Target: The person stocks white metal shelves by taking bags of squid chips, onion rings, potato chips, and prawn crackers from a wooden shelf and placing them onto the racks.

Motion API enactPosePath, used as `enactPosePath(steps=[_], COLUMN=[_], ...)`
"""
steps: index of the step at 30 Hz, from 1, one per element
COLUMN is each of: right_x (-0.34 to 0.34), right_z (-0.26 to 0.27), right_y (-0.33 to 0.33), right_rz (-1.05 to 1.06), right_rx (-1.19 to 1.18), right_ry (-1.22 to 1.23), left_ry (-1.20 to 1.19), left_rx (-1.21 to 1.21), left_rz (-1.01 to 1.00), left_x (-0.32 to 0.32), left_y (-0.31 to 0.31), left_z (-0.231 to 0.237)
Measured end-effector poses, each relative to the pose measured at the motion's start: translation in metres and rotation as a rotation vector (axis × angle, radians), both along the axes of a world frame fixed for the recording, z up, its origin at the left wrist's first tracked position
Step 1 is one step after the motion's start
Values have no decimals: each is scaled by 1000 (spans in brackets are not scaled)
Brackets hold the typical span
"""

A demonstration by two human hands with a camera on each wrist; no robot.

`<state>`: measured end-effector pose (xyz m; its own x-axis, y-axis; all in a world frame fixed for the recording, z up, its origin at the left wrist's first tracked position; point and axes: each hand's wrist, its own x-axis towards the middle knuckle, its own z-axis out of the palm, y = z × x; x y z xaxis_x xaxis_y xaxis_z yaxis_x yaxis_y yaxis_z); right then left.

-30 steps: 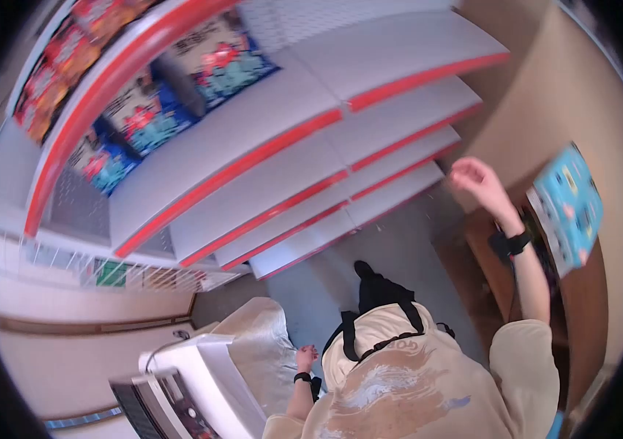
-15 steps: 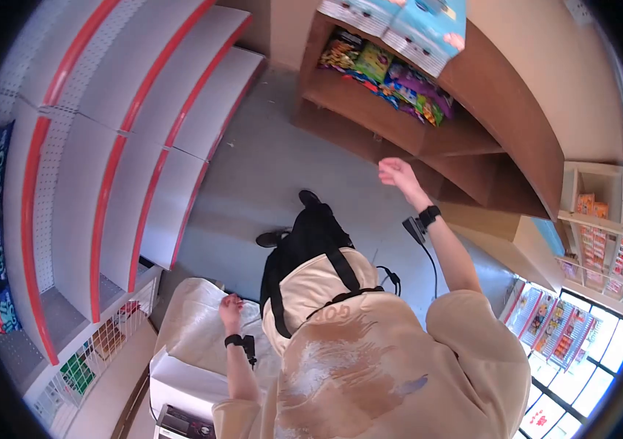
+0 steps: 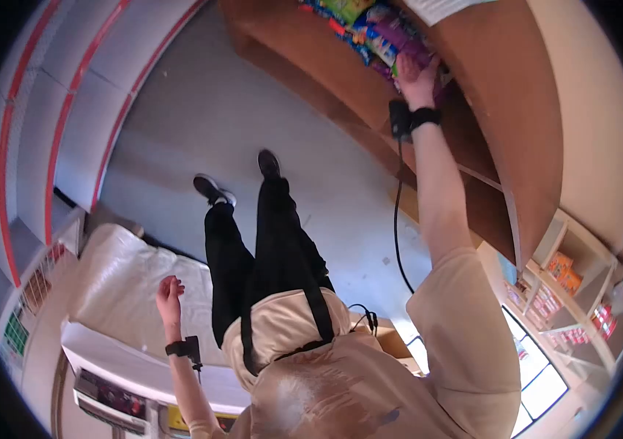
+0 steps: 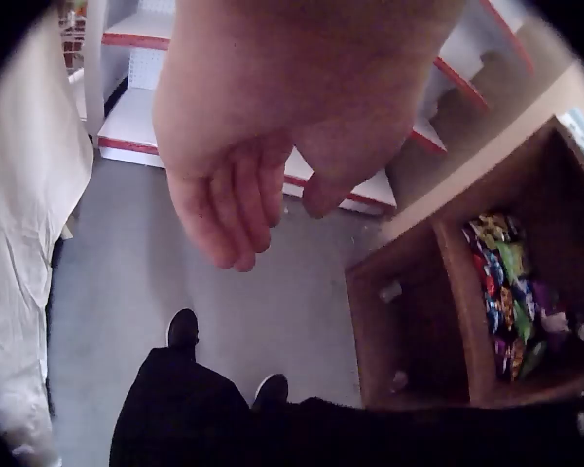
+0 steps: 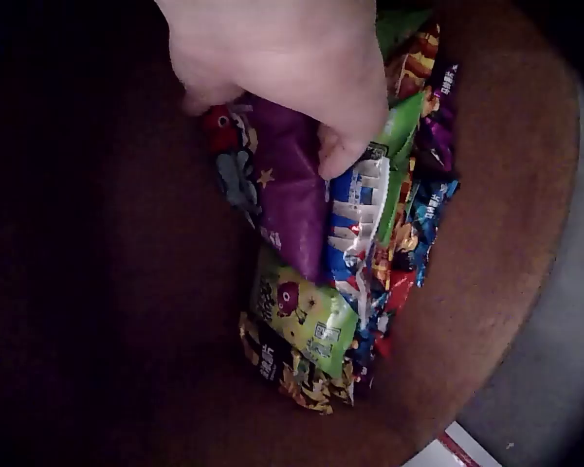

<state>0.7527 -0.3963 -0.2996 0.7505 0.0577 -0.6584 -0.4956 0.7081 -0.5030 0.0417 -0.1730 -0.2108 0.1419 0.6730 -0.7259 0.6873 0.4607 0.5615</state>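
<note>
In the right wrist view the right hand (image 5: 282,58) grips a purple snack bag (image 5: 292,185), thumb on one side and fingers on the other. Beside and under that bag lie a blue-and-white bag (image 5: 355,219), a green bag (image 5: 307,311) and a black-and-gold bag (image 5: 287,375). The head view has the right hand (image 3: 417,82) at the pile inside the brown cabinet (image 3: 282,44). My left hand (image 3: 170,296) hangs over the white-covered surface, holding nothing, its fingers loosely curled in the left wrist view.
White shelves with red edges (image 3: 70,102) stand at the left. A covered surface (image 3: 136,285) lies beside the legs. Grey floor (image 3: 179,139) stretches between shelves and cabinet. At the right is a wooden rack (image 3: 582,293) with small orange packs.
The view has swung from the shelves towards the brown cabinet. My right hand has moved from empty air into the cabinet and taken hold of a purple bag. The left hand remains empty.
</note>
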Motion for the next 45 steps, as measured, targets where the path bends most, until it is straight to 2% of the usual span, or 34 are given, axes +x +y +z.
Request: enactPosePath(steps=[2, 5, 7, 8, 11, 12, 13, 15, 19, 21, 23, 26, 28, 29, 31, 33, 34, 35, 37, 39, 41, 42, 43, 45], right_x=[15, 28, 26, 26, 14, 3, -12, -44, -108, -142, -178, -214, -223, -223, -228, -227, -225, -225, -224, -227, -235, -234, -237, -244], right_z=[-7, -20, -29, -37, -61, -56, -34, 22, 63, 70, 104, 123, 143, 149, 165, 171, 176, 185, 194, 197, 189, 192, 192, 189], right_y=[3, -9, -18, -23, -30, -38, -35, -21, -27, -28, -13, 8, 27, 37, 61, 81, 93, 101, 118, 132, 136, 136, 136, 142], right_rz=[-22, -7, 141, 141, 479, 647, 650, 164, 368, 538, 721, 947, 1157, 1271, 1347, 1449, 1552, 1560, 1566, 1616, 1447, 1530, 1535, 1425], right_rx=[64, 59, 176, 168, -785, -1150, -1143, -29, -28, -91, -80, -102, -94, -82, -53, -8, -12, -30, 45, 87, 133, 171, 170, 208], right_ry=[10, 72, -156, -154, -825, -796, -805, -280, -192, -95, -74, -44, -155, -209, -244, -409, -408, -458, -587, -601, -609, -505, -513, -407], left_ry=[16, 87, 89, 88, 97, 71, 45, 43, -97, -197, -239, -306, -488, -488, -575, -551, -459, -367, -365, -412, -473, -537, -544, -603], left_rx=[-43, -92, -117, -110, -103, -72, -40, -2, 41, 73, 138, 214, 165, 194, 73, 40, 90, 137, 114, 47, 104, 148, 154, 169], left_rz=[-141, -144, -171, -164, -178, -176, -173, -169, -202, -205, -314, -374, -331, -332, -341, -310, -381, -448, -347, -213, -179, -164, -160, -130], left_x=[11, 19, 15, 19, 38, 47, 56, 83, 126, 156, 189, 230, 241, 248, 250, 252, 249, 248, 249, 248, 249, 250, 250, 250], left_y=[-19, -42, -45, -45, -34, -31, -28, -24, -14, -13, -11, -6, 1, 5, 11, 14, 15, 15, 16, 14, 9, 7, 6, 10], left_z=[9, 17, 13, 12, 16, 18, 23, 37, 58, 71, 90, 120, 133, 140, 154, 166, 168, 170, 174, 182, 181, 179, 178, 173])
